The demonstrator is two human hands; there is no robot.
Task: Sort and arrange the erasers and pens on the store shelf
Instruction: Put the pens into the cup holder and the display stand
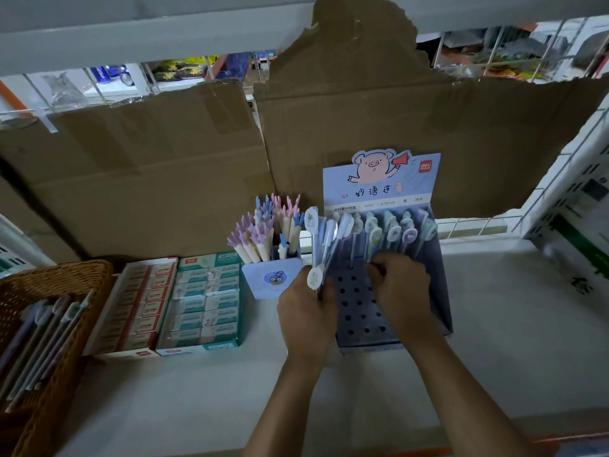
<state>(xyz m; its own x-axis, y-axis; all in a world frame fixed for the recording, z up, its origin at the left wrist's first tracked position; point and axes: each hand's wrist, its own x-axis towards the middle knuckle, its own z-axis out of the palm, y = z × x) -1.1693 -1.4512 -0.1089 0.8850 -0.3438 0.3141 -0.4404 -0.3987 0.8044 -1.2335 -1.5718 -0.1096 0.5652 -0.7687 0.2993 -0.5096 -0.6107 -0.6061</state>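
My left hand (306,311) grips a bunch of pale blue pens (324,240) upright, just left of the blue pen display stand (361,313). My right hand (400,288) is over the stand's holed panel, its curled fingertips pinching the shaft of a pen (371,239) that stands in the second row. Several more pens with round toppers (400,227) fill the stand's back rows. A small blue cup (272,278) left of the stand holds pastel pens (263,227). Two open eraser boxes, one red (135,303) and one green (206,300), lie further left.
A wicker basket (66,324) with several pens sits at the far left edge. Torn cardboard sheets (148,166) line the back of the white shelf (214,397). A white wire grid and a boxed item (580,232) stand at the right.
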